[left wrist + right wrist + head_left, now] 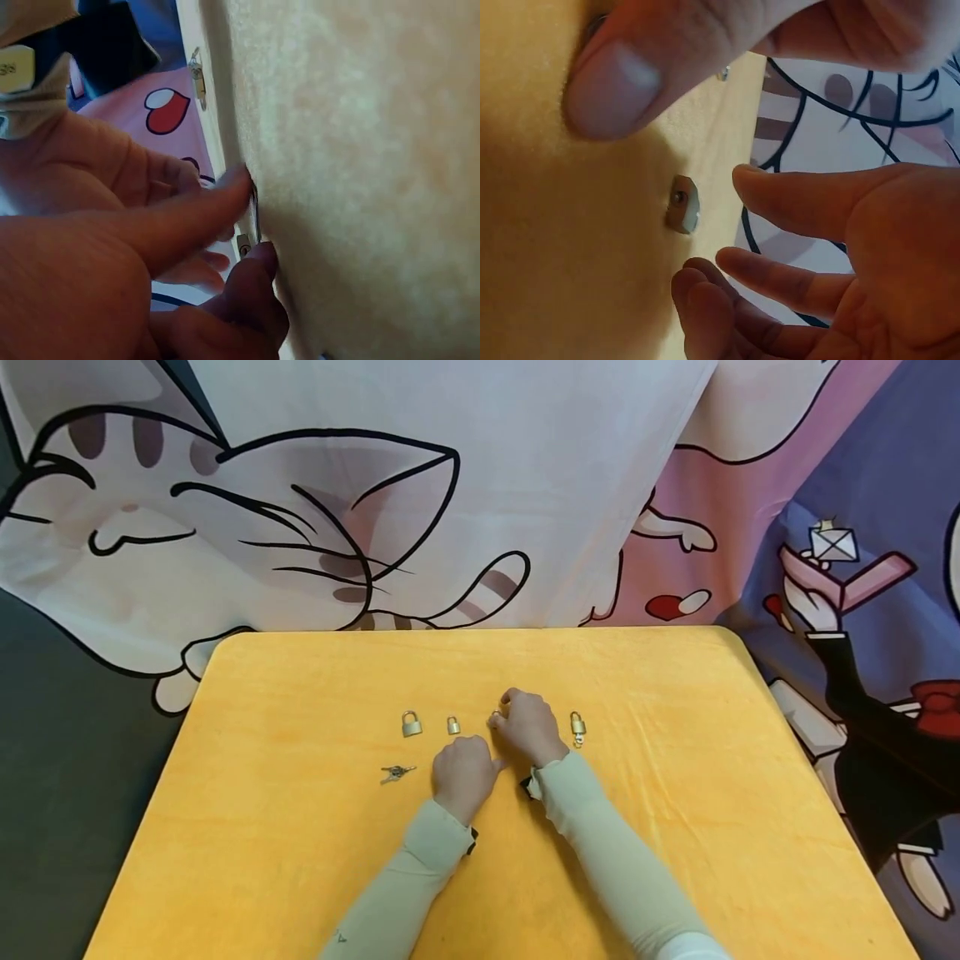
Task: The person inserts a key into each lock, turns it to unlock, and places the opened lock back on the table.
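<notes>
My left hand (465, 774) is low over the table, its thumb and index finger pinching a thin metal key (256, 214) seen edge-on. In the right wrist view the left thumb (619, 94) looms large at the top. My right hand (531, 727) is a little farther forward, around a small brass padlock (682, 204) whose keyhole end faces back. Its thumb and fingers stand on either side of that padlock with a gap showing. In the head view the right hand partly hides this padlock.
Left of the hands are a larger padlock (412, 727), a small padlock (453, 726) and a bunch of keys (396, 773). To the right lies a padlock (577, 725) with a key at its lower end. A cartoon-printed cloth (570, 485) hangs behind the yellow table (300, 860).
</notes>
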The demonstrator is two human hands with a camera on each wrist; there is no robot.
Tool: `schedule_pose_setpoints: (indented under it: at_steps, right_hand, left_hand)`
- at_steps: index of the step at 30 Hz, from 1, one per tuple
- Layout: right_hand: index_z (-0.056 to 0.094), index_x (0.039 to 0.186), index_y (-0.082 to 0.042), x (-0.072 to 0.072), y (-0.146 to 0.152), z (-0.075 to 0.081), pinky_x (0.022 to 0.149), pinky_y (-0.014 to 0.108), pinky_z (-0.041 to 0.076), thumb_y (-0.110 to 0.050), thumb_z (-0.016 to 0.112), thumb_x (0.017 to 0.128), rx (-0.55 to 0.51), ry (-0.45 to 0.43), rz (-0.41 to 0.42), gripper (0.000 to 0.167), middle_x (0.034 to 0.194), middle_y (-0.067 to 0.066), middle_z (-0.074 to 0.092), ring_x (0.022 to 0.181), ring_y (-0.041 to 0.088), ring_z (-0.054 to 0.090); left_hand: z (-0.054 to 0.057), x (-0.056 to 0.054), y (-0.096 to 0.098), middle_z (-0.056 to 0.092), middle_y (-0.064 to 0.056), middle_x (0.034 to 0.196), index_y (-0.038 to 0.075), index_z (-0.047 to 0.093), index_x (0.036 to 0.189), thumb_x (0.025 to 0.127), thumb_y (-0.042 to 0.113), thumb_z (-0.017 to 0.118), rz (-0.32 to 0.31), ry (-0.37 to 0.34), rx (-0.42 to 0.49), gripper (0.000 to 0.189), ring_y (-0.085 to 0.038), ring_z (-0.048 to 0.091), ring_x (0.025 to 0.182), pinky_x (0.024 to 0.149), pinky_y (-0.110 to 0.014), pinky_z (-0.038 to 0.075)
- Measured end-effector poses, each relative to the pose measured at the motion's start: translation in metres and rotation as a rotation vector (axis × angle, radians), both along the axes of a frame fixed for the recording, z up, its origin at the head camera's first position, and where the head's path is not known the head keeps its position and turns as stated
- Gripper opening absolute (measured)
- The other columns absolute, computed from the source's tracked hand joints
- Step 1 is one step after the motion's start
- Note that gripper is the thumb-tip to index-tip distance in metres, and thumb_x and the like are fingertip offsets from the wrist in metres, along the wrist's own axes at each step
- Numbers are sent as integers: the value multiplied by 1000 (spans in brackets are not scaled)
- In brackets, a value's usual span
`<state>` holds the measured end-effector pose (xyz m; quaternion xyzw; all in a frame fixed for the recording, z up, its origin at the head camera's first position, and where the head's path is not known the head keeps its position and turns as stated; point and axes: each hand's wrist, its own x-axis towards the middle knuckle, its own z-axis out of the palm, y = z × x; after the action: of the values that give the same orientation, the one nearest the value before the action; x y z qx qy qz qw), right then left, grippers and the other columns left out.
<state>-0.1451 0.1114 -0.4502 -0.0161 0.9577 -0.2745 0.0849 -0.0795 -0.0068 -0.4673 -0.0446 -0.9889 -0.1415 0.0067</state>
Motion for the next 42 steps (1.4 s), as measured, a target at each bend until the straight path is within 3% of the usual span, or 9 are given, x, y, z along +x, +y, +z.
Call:
schedule_pose_setpoints:
  at_steps: [3,10,15,21,24,29,33,35,42]
  right_hand:
    - [69,115,0,-4,-2,-3,63,37,53,-22,74,92,19,4,4,33,82,10,68,63,22,59]
    - [73,105,-2,-8,0,-11,69,39,56,-16,74,91,-33,5,-10,19,84,9,71,73,25,66]
    - [74,101,-3,-8,4,-14,68,34,53,-14,76,90,-153,-37,-31,15,82,6,70,71,19,63]
    - [77,89,-7,-5,13,-16,67,30,47,-17,77,91,-259,-98,-45,10,80,2,69,73,17,58]
    - [78,93,-9,-5,17,-17,71,30,47,-18,76,91,-318,-115,-40,10,86,2,70,78,17,59]
    - [78,101,-8,-2,28,-16,74,31,48,-22,74,93,-487,-173,-41,16,92,4,71,80,19,60]
    - [76,107,-3,0,34,-16,72,30,51,-22,72,95,-662,-222,-56,23,93,8,72,77,19,63]
    - [74,110,0,2,36,-16,72,30,52,-21,71,96,-735,-243,-69,26,93,10,72,76,20,63]
    - [64,129,5,6,39,-19,71,25,54,-15,70,97,-993,-320,-156,38,94,11,70,78,16,63]
  left_hand:
    - [0,-2,0,43,0,45,13,60,55,79,48,83,4,-31,51,48,-16,47,38,38,-31,41]
    - [1,-3,-3,51,-1,49,11,68,62,81,39,84,3,-81,119,38,-17,52,41,41,-33,45]
    - [0,-4,-7,51,0,49,13,60,56,86,33,82,3,-137,189,41,-17,51,41,41,-33,45]
    - [-3,-5,-15,40,7,44,18,47,48,88,24,77,6,-167,306,51,-10,39,40,40,-29,35]
    - [-2,-6,-20,41,9,45,18,51,49,88,19,76,5,-175,391,46,-8,38,41,41,-26,34]
    - [4,-9,-27,60,6,52,12,72,68,89,18,75,30,-246,607,23,-13,57,46,49,-28,46]
    - [8,-13,-32,65,3,53,8,78,78,91,20,75,45,-315,773,18,-20,67,54,58,-31,50]
    - [10,-14,-33,66,3,54,8,78,80,90,20,75,45,-329,814,16,-21,69,58,60,-31,49]
    - [11,-16,-35,70,3,63,11,78,86,91,20,73,39,-338,877,11,-24,71,62,46,-28,39]
